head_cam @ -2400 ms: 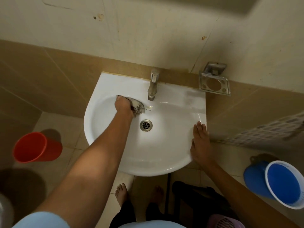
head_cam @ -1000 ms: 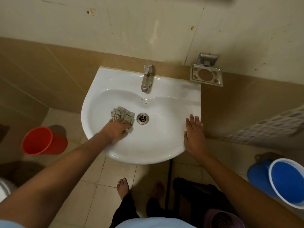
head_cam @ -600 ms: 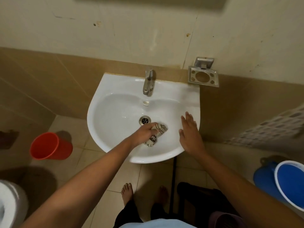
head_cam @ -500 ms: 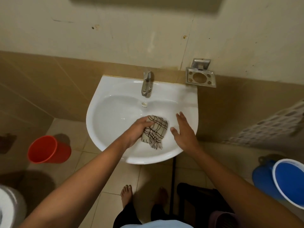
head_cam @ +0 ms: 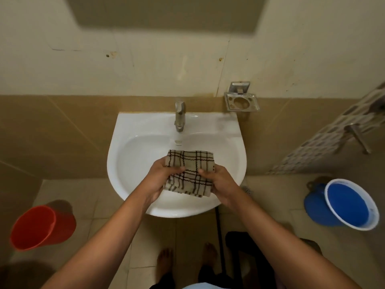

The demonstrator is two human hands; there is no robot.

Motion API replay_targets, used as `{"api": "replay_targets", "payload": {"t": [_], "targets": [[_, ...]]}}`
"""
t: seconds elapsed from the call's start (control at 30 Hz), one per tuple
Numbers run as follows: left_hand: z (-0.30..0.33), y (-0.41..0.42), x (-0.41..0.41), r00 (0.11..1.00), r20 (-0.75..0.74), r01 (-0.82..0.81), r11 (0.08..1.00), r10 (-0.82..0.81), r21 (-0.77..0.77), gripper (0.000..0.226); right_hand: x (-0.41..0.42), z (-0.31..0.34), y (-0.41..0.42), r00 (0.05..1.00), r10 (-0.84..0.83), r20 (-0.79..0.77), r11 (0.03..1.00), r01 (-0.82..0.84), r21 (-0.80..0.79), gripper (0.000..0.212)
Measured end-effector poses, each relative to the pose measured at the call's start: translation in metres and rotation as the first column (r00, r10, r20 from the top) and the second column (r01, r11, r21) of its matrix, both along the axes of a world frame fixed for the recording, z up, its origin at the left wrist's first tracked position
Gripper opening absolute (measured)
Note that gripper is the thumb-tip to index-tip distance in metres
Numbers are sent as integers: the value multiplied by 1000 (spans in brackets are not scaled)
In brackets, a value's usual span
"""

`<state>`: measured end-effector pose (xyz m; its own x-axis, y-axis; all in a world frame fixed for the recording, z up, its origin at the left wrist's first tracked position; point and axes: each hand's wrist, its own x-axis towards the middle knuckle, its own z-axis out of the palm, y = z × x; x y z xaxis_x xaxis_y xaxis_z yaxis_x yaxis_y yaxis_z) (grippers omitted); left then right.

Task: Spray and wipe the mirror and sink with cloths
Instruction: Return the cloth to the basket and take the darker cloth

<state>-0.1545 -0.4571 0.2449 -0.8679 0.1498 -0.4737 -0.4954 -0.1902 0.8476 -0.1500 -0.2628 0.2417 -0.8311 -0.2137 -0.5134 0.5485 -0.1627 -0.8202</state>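
- The cloth point(head_cam: 190, 172) is gripped at its left edge by the left hand point(head_cam: 161, 180), with the fingers curled under the fabric and the thumb pressed on top.
- The right edge of the cloth is pinched by the right hand point(head_cam: 220, 183) in the same way, thumb on top and fingers closed beneath.
- The cloth is held spread out between the two hands, above the front half of the sink point(head_cam: 133, 155); whether it touches the basin cannot be told.
- A beige weave with a dark brown check is shown, folded over so that a lower layer hangs below the hands.
- The tap point(head_cam: 179, 116) is seen behind the cloth, at the back of the sink.
- A red bucket point(head_cam: 39, 228) is set on the floor to the left, a blue bucket point(head_cam: 348, 205) to the right.
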Motion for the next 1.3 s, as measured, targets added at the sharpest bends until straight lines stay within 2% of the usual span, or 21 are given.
{"api": "replay_targets", "payload": {"t": [0.13,0.33,0.4,0.47,0.53,0.6,0.7,0.77,0.83,0.87,0.93,0.97,1.0,1.13,1.23,1.3], "targets": [[-12,-4,0,999,34,3,972,5,-234,27,15,-1,-12,992,-70,-101,973,90,215,22],[-13,24,6,990,-55,101,934,-127,-343,27,48,4,-16,943,-314,-107,893,332,305,21],[-9,39,9,987,-31,142,942,-159,-304,26,58,10,-6,913,-391,-118,874,408,263,22],[-8,52,8,974,46,228,958,-224,-172,31,71,17,8,885,-452,-109,862,465,203,23],[-6,65,8,937,85,345,937,-340,-57,35,85,23,24,864,-496,-85,850,503,158,25],[-4,87,11,905,108,418,907,-411,-49,43,100,27,42,837,-542,-72,831,547,104,27],[-7,124,23,926,37,376,905,-376,-200,46,120,34,64,790,-607,-83,790,612,42,25],[-10,152,35,907,-135,305,844,-398,-442,49,137,36,82,756,-648,-90,756,653,47,26],[-7,180,51,876,-199,272,792,-438,-546,43,156,36,102,722,-686,-85,723,690,31,28],[-5,192,57,878,-170,323,815,-448,-481,41,164,36,111,707,-702,-81,709,705,12,28],[0,223,74,861,7,502,848,-508,-169,40,183,34,135,678,-732,-63,680,732,-28,28],[1,238,82,824,58,567,823,-564,-42,40,194,31,150,665,-745,-54,667,744,-36,29],[2,252,89,786,74,616,788,-614,5,40,205,29,164,655,-755,-43,656,754,-38,29],[6,306,117,777,43,630,776,-628,-44,27,247,18,225,599,-799,-53,597,801,48,22],[7,349,140,760,11,649,757,-650,-80,24,273,6,265,552,-824,-128,514,823,240,16],[5,374,154,751,-7,655,748,-660,-107,22,291,-2,284,511,-835,-205,406,823,398,24]]}}
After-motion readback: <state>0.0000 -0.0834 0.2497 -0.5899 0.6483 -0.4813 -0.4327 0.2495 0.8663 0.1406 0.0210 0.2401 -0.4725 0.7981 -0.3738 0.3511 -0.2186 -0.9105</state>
